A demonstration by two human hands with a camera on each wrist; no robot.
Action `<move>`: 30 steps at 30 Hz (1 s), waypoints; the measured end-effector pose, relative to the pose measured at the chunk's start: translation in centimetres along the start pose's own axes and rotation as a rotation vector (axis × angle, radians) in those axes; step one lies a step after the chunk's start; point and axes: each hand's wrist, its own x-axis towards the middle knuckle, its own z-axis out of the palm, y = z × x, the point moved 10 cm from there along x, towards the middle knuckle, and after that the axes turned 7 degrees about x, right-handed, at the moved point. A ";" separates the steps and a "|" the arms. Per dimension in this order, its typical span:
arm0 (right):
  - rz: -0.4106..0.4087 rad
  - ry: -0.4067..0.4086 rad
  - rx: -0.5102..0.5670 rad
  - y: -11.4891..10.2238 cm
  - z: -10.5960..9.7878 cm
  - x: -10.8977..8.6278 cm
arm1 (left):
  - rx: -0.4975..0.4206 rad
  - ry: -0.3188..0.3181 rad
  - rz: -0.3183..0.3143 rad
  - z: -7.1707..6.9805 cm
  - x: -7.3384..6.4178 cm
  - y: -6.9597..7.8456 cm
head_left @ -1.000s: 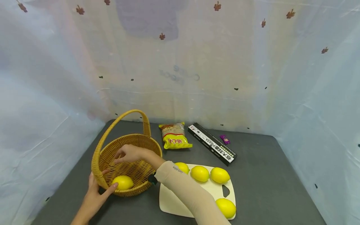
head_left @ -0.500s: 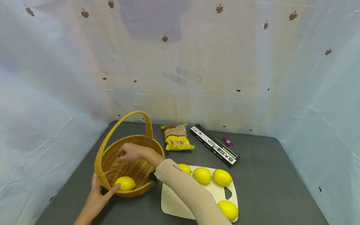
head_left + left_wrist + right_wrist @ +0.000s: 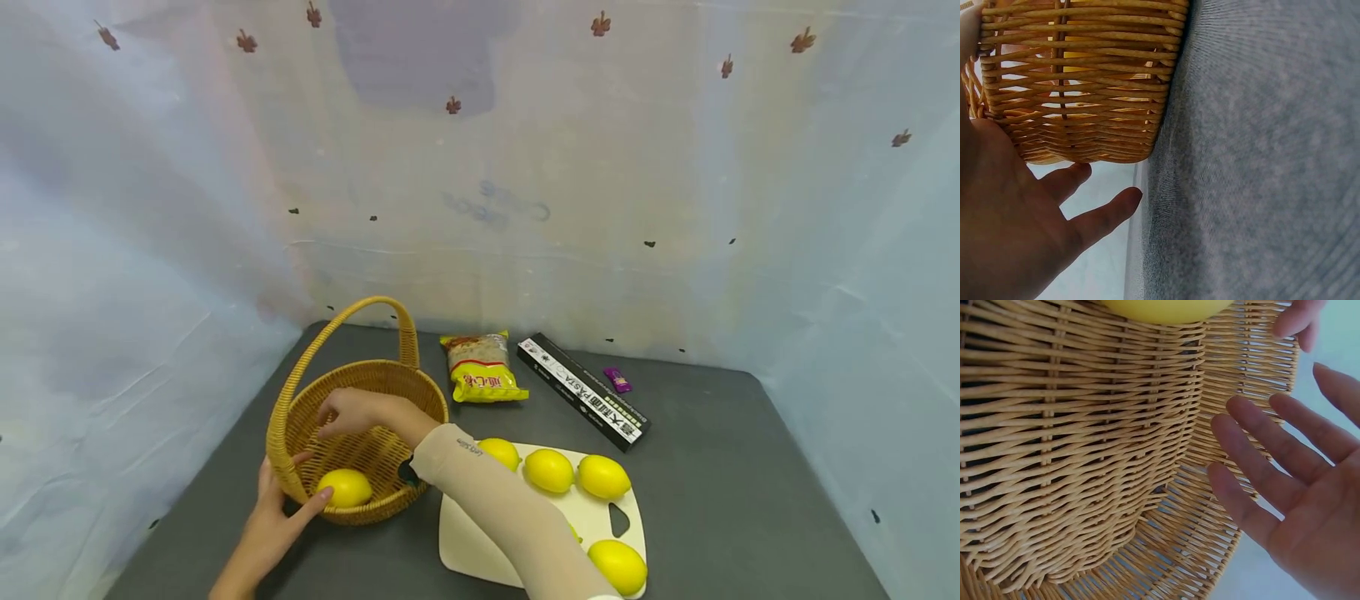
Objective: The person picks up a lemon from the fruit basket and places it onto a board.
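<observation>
A woven wicker basket [image 3: 386, 381] with a tall handle stands at the table's left, and one lemon [image 3: 347, 488] lies inside near its front rim. My left hand [image 3: 272, 527] grips the rim at the left, thumb by the lemon; in the left wrist view, two fingers of that hand [image 3: 1010, 219] stretch below the weave. Inside the basket, my right hand [image 3: 358, 412] hovers above the bottom. The right wrist view has the fingers of this hand [image 3: 1310, 481] spread and loosely bent, holding nothing, with the lemon [image 3: 1166, 307] at the top edge.
On a cream cutting board [image 3: 592, 517] lie several lemons [image 3: 549, 471], some partly behind my right sleeve [image 3: 495, 500]. Behind it are a yellow food bag [image 3: 483, 371], a long black pasta box [image 3: 583, 392] and a small purple packet [image 3: 618, 380]. Plastic sheeting encloses the table.
The whole scene shifts slightly right in the head view. Both hands keep nearly the same places on and in the basket, and the lemon stays where it was.
</observation>
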 end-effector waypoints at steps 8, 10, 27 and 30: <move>0.245 -0.349 0.205 2.4 4.7 -0.7 | -0.029 0.022 0.013 0.3 0.2 0.2; 0.286 -0.395 0.231 2.5 5.2 -1.0 | -0.027 0.025 0.016 0.3 0.2 0.2; 0.299 -0.489 0.183 2.1 6.0 -1.5 | -0.013 0.040 0.010 -0.3 0.1 0.2; 0.297 -0.499 0.174 2.2 6.0 -1.6 | -0.014 0.037 0.004 -0.2 0.1 0.2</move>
